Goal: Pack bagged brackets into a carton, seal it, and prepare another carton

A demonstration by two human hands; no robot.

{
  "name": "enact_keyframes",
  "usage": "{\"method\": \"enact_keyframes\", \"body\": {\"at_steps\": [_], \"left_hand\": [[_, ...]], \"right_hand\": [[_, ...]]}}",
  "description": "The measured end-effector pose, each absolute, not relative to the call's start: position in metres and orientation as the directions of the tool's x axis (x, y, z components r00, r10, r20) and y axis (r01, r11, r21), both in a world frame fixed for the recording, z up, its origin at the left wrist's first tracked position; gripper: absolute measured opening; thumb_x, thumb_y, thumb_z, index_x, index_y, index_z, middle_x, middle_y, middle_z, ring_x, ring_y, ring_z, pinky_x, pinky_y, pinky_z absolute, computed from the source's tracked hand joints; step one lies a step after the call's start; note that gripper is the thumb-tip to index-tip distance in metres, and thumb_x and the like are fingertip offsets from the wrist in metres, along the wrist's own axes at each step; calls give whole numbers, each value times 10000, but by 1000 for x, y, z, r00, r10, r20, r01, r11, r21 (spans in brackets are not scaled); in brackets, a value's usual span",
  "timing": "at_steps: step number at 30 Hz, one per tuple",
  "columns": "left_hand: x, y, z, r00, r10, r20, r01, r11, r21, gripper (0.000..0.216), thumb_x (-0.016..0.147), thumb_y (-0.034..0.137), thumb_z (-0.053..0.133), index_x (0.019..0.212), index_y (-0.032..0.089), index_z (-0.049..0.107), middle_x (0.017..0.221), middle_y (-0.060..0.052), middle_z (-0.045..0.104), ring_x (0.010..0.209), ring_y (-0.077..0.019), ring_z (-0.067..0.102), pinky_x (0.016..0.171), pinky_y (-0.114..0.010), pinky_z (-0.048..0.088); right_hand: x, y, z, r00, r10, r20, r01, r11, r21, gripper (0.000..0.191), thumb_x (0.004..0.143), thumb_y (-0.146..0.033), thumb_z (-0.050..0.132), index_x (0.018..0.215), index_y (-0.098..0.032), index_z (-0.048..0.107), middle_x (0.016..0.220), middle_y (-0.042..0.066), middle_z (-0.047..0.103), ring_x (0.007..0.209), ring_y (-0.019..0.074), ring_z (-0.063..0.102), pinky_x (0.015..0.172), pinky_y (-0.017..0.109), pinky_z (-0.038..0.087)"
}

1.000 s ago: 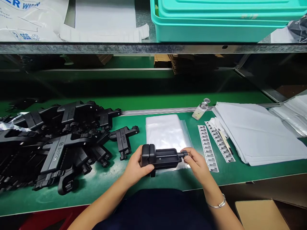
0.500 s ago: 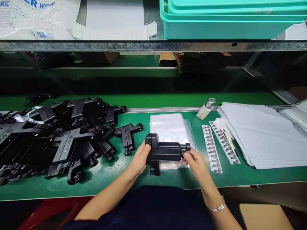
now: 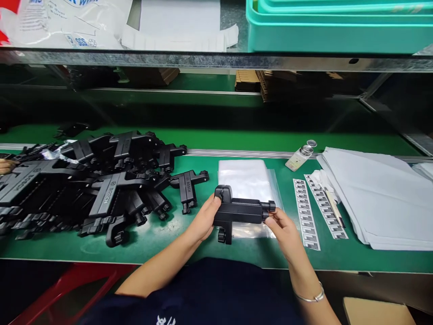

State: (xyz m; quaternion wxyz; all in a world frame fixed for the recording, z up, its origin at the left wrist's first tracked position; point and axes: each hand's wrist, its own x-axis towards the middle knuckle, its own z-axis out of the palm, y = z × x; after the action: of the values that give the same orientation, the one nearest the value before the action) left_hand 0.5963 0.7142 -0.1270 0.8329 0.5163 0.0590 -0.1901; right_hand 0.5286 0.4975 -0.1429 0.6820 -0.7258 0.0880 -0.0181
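A black plastic clamp bracket [image 3: 238, 210] is held level above a stack of clear plastic bags [image 3: 241, 174]. My left hand [image 3: 204, 219] is closed around its left end, thumb on top near the raised block. At the other end, the fingers of my right hand [image 3: 284, 228] pinch near the small knobs; their tips are partly hidden. A similar bracket marked BOSCH [image 3: 187, 192] lies on the green table to the left, beside a large heap of such brackets [image 3: 104, 196].
Right of the bags lie label strips [image 3: 306, 214], a pen-like tool [image 3: 334, 207], a pump bottle [image 3: 300, 155] and white sheets [image 3: 379, 198]. Another person's hand [image 3: 6, 166] shows at the far left. A metal shelf edge [image 3: 203, 61] crosses above, carrying teal bins [image 3: 331, 38].
The view has swung a little left, so things sit farther right. Another person's hand has appeared at the left edge. Both my hands still hold the bracket, and my right fingers have shifted slightly.
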Motion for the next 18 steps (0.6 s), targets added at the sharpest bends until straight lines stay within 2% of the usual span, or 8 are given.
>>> {"method": "enact_keyframes", "body": {"at_steps": [5,8,11,15,18], "left_hand": [[597,715,-129,924,-279,-262,361,403,841,578,691,623,722,1047,168,697,1043,-79,714,1090,-267,605,980,-356,433],[600,716,-132,893,-336,-298,424,416,804,567,670,646,723,955,155,704,996,-75,716,1047,-258,606,974,-369,424],[604,715,-133,879,-357,-317,454,419,786,574,662,650,726,949,154,699,982,-70,709,1036,-255,600,978,-377,414],[602,714,-131,907,-333,-258,388,419,821,568,704,635,705,1026,168,686,1060,-75,690,1116,-259,558,1001,-362,390],[600,713,-129,917,-341,-207,338,388,857,583,712,642,692,1067,180,671,1065,-71,679,1114,-262,553,982,-354,398]], "right_hand": [[528,491,-151,969,-205,-136,-161,-113,-980,292,815,-489,649,836,-199,622,771,9,594,739,163,536,709,296,448],[528,490,-152,966,-214,-145,-161,-60,-985,293,792,-479,681,877,-202,639,808,22,620,781,175,564,741,314,477],[528,494,-151,948,-266,-177,-177,26,-984,325,747,-471,730,923,-208,654,843,33,639,803,182,587,753,331,518],[532,501,-152,913,-334,-234,-193,151,-969,366,728,-492,739,954,-216,662,927,52,656,864,204,617,743,360,570],[534,501,-158,896,-341,-284,-241,162,-957,412,721,-533,731,949,-195,675,937,74,673,851,222,633,707,374,583]]}}
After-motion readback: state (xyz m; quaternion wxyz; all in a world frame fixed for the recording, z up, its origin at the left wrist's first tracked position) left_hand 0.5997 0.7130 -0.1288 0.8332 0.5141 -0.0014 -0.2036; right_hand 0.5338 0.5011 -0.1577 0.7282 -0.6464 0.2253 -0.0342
